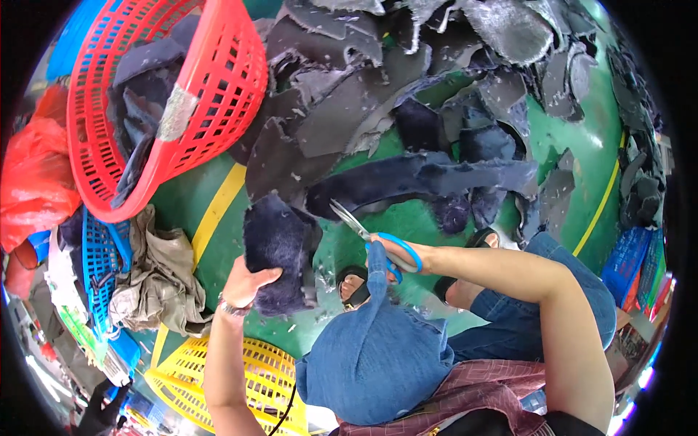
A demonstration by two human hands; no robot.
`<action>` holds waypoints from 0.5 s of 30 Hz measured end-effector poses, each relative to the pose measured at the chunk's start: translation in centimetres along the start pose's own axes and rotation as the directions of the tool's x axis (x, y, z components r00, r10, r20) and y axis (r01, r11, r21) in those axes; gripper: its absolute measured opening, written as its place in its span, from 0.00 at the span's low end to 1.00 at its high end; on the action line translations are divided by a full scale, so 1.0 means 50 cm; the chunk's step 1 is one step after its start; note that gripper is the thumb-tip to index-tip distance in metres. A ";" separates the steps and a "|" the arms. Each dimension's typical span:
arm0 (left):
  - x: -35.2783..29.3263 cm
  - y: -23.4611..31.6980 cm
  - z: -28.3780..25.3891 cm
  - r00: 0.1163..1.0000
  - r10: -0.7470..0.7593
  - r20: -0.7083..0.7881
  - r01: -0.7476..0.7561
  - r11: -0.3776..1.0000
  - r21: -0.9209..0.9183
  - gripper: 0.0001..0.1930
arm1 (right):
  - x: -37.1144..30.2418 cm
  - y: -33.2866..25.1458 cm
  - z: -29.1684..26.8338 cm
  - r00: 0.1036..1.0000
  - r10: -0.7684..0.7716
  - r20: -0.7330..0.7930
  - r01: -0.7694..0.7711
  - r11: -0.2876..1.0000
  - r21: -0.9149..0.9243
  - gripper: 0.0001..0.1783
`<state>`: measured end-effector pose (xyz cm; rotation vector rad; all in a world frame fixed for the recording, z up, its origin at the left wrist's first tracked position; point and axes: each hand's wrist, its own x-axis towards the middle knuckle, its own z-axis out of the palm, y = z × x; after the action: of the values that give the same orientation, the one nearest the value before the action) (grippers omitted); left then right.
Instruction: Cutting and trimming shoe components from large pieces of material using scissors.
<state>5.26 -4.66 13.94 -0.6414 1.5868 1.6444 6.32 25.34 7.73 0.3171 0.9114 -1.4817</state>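
Note:
My left hand (247,282) grips the edge of a dark navy plush fabric piece (280,254), with its thumb lying over the fuzzy face. A watch or bracelet circles that wrist. In my right hand (398,253) is a pair of scissors (353,221) with blue loop handles. Their metal blades point up and left, a little apart at the tips. The tips lie right of the held piece, near the end of a long dark fabric strip (429,178) on the floor. My fingers in the handle loops are partly hidden.
Many grey and navy fabric offcuts (378,94) are heaped ahead on the green floor (225,200). A red plastic basket (233,94) holding scraps stands at the upper left. A yellow basket (251,363), blue basket (99,254) and beige cloth (163,283) are at the left.

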 end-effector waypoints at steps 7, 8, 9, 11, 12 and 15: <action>0.268 0.085 0.251 0.826 0.354 0.438 -0.558 0.623 0.548 0.32 | -0.152 0.073 -0.095 0.950 0.280 -0.141 -0.310 0.901 -0.303 0.38; 0.325 0.040 0.263 0.781 0.446 0.436 -0.609 0.390 0.691 0.30 | -0.160 0.070 -0.095 0.933 0.312 -0.180 -0.359 0.853 -0.380 0.37; 0.373 0.000 0.275 0.710 0.523 0.472 -0.617 0.139 0.774 0.28 | -0.177 0.071 -0.102 0.906 0.345 -0.247 -0.422 0.795 -0.436 0.36; 0.395 -0.008 0.315 0.782 0.446 0.435 -0.559 0.195 0.806 0.26 | -0.239 0.080 -0.128 0.913 0.292 -0.286 -0.396 0.806 -0.440 0.35; 0.401 -0.009 0.323 0.860 0.354 0.367 -0.461 0.234 0.856 0.24 | -0.261 0.085 -0.143 0.927 0.235 -0.292 -0.353 0.812 -0.465 0.34; 0.336 0.047 0.274 0.943 0.244 0.228 -0.326 0.524 0.787 0.23 | -0.298 0.083 -0.165 0.906 -0.013 -0.424 -0.259 0.774 -0.578 0.31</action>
<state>-4.61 11.82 3.61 0.2150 2.2124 0.8942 9.84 42.17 11.22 0.1844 1.6331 -0.9152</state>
